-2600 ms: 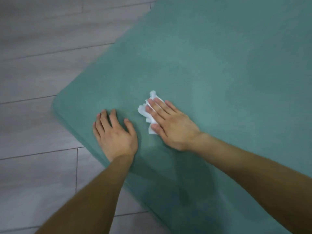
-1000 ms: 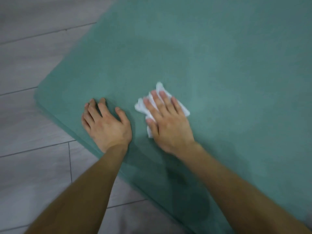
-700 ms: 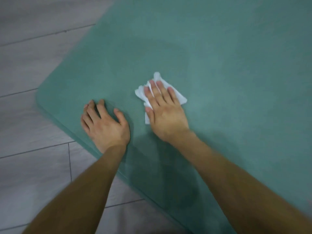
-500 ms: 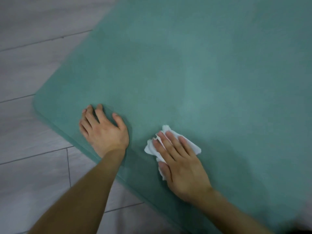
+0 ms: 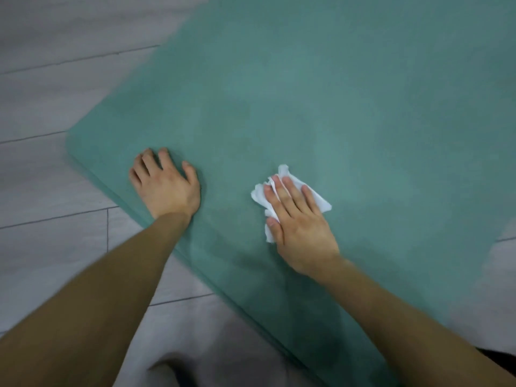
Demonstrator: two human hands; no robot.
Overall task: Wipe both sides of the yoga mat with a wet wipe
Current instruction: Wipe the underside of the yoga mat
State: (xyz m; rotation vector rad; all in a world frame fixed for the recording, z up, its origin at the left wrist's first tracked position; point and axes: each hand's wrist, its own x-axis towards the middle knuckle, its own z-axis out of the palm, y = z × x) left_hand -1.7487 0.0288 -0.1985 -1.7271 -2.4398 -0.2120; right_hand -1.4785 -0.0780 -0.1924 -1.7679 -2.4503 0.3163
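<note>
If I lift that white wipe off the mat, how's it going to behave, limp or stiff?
Probably limp: the wet wipe lies crumpled in soft folds under the right hand, so it would likely droop and bunch. It looks thin, so likely very light. If damp, it may cling slightly to the yoga mat rather than slide off.

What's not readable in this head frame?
- Yoga mat underside: hidden, mat lies flat on the floor.
- Mat's far end: cut off by top and right edges.
- Wet wipe: mostly covered by right hand.
- Mat under left hand: covered.
</note>
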